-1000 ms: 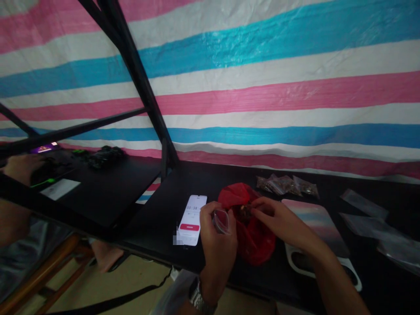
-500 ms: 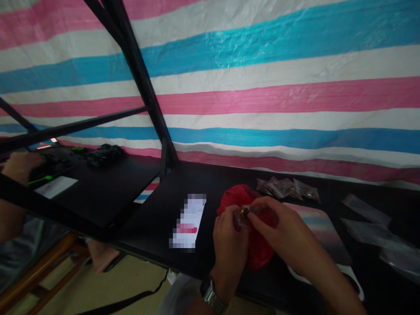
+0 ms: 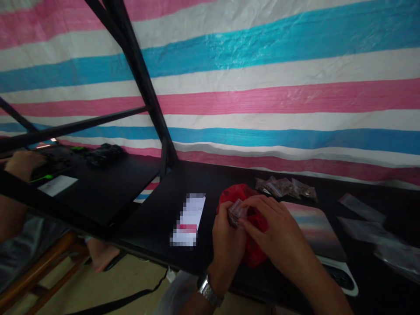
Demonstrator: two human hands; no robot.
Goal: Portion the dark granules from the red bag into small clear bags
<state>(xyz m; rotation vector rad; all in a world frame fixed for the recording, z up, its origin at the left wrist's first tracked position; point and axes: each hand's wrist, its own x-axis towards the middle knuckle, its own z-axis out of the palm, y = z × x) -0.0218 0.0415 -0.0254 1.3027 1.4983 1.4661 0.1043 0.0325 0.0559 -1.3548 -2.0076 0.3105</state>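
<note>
My left hand (image 3: 229,234), with a metal-banded watch on its wrist, is closed around a small clear plastic bag (image 3: 237,209). Brownish contents show faintly low in this bag. At the bag's upper right edge, the fingertips of my right hand (image 3: 274,223) are pinched on the plastic. Just behind and below both hands lies a red plastic bag (image 3: 238,191), partly covered by them. A flat scale (image 3: 315,225) with a shiny metal plate and a dark display sits to the right, partly hidden by my right forearm.
Several filled clear bags (image 3: 286,188) lie at the back of the black table (image 3: 157,218). Flat clear bags (image 3: 370,229) are spread at the right. A pixelated white sheet (image 3: 190,218) lies left. Beyond a black metal post (image 3: 144,85), another person's hand (image 3: 24,165) rests over a neighbouring table.
Half a second ago, my right fingers were at a brass-coloured piece in the small bag's mouth. That piece no longer shows, and my right fingers now grip the bag's edge.
</note>
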